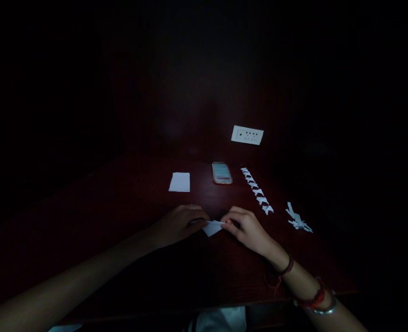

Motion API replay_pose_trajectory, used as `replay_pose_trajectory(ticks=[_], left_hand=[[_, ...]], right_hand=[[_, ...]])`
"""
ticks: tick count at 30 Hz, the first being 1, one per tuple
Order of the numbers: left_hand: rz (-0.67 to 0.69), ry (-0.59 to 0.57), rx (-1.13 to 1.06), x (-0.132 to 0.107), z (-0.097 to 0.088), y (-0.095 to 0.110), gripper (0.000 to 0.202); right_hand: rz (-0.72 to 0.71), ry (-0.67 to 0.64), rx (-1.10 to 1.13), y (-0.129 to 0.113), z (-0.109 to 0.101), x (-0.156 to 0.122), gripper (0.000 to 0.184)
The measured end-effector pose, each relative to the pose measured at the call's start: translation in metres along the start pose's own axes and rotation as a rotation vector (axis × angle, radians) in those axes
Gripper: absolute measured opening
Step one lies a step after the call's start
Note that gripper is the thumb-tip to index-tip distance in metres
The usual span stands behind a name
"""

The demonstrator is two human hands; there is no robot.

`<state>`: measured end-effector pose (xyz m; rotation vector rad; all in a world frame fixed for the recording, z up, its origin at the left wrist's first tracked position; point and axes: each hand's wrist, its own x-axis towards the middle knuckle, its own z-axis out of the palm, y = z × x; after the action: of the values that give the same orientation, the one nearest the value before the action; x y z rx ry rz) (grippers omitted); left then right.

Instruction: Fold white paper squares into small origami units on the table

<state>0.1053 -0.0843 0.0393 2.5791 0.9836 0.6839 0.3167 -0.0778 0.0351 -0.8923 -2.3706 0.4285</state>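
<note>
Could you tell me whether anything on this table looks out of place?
Only the folded pieces at the right: they lie jumbled, apart from the neat row. The held paper looks fine.

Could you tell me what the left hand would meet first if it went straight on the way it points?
The left hand would first meet the small folded paper, which its fingers seem to touch; just beyond is the right hand, holding the other end. Depth is unclear in this dim picture.

White folded paper (213, 227); dark red-brown table (121, 207); white wall socket (247, 134); red bracelets (314, 299).
</note>
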Motion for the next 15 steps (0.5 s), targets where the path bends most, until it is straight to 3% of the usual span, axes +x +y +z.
replay_pose_trajectory(ticks=[7, 15], left_hand=[[0.018, 0.101, 0.196, 0.003, -0.001, 0.002, 0.017], [0.090, 0.209, 0.282, 0.014, -0.011, -0.010, 0.021]], right_hand=[[-0.007, 0.037, -0.014, -0.003, -0.001, 0.006, 0.009], [-0.077, 0.029, -0.034, -0.007, -0.009, 0.036, 0.010]])
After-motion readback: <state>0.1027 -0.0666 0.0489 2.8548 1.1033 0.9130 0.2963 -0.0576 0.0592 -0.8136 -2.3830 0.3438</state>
